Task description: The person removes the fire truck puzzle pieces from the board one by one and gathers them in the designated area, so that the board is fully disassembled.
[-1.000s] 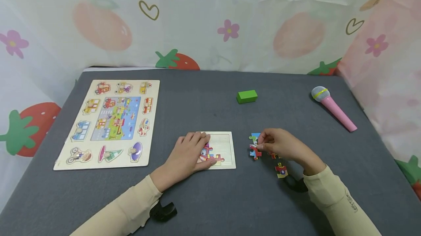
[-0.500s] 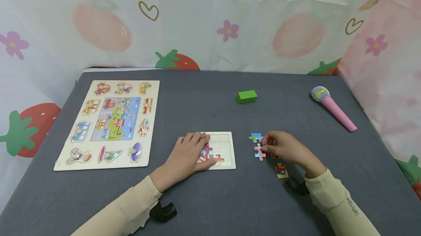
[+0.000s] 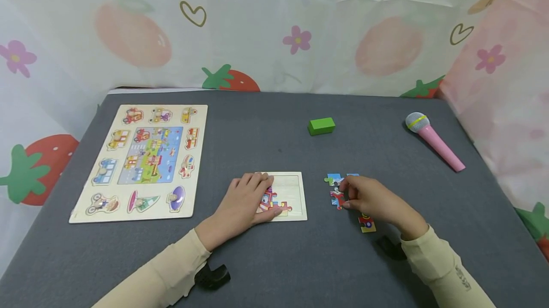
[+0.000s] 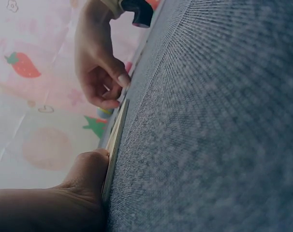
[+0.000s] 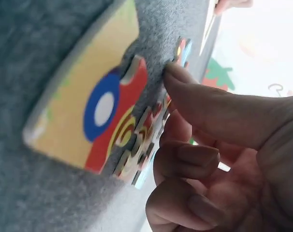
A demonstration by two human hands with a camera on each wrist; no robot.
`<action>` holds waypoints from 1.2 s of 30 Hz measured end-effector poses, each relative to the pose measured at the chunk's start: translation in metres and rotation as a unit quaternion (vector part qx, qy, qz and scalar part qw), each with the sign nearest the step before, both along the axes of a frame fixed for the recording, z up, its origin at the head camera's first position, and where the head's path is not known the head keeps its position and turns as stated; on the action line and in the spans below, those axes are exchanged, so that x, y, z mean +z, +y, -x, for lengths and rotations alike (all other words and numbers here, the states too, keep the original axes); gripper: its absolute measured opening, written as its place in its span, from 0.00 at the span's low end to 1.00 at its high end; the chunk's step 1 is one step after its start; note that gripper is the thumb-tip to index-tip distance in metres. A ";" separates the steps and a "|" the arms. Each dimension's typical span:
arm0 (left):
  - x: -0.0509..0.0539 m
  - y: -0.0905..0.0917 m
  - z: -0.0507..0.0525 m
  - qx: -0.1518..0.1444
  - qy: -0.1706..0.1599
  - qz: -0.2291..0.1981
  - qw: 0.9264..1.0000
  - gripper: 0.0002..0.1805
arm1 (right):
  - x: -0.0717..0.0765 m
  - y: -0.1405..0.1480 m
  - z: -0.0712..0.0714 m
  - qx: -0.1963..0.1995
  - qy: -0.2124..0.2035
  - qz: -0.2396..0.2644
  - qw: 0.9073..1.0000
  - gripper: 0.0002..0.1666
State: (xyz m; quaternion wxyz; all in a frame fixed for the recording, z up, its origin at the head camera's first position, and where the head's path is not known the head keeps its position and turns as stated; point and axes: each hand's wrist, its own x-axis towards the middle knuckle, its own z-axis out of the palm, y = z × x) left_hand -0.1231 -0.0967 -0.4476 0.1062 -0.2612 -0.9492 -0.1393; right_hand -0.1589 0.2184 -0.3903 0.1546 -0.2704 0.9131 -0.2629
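Observation:
My left hand (image 3: 250, 200) lies over the left part of a small wooden puzzle tray (image 3: 293, 193), covering some of it. Its thumb rests near fitted puzzle pieces (image 3: 268, 199). To the right, my right hand (image 3: 373, 198) is low over loose jigsaw pieces (image 3: 333, 180), thumb and forefinger bent and apart beside a red and blue piece (image 3: 337, 200). Whether they grip a piece is hidden. Nearer the wrist camera lies a red and tan piece with a blue wheel (image 5: 95, 113); more pieces (image 5: 137, 150) sit beyond it.
A large wooden peg puzzle board (image 3: 139, 162) with vehicle shapes lies at the left. A green block (image 3: 321, 126) stands at the back, and a pink toy microphone (image 3: 435, 141) lies at the right. Grey cloth (image 3: 266, 265) covers the table.
My right hand has shifted slightly right and down, and the red and blue piece beside its fingertips has moved a little to the right. The left hand has stayed on the tray.

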 end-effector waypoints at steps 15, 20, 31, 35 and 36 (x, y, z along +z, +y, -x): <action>-0.002 -0.001 0.000 0.002 -0.001 0.002 1.000 0.37 | 0.005 -0.001 -0.003 0.005 0.046 -0.051 0.998 0.13; -0.002 -0.001 0.000 0.000 0.002 -0.004 1.000 0.37 | 0.005 -0.004 -0.004 0.009 0.043 -0.066 0.997 0.13; -0.001 -0.001 0.000 -0.002 0.002 -0.002 1.000 0.36 | 0.004 -0.001 0.002 0.051 0.060 -0.085 0.993 0.12; -0.001 -0.001 0.000 -0.003 0.001 0.001 1.000 0.37 | 0.008 -0.003 -0.001 0.047 0.060 -0.084 0.993 0.14; -0.001 -0.001 0.000 -0.004 0.001 0.002 1.000 0.37 | 0.008 -0.005 -0.002 0.045 0.063 -0.080 0.994 0.14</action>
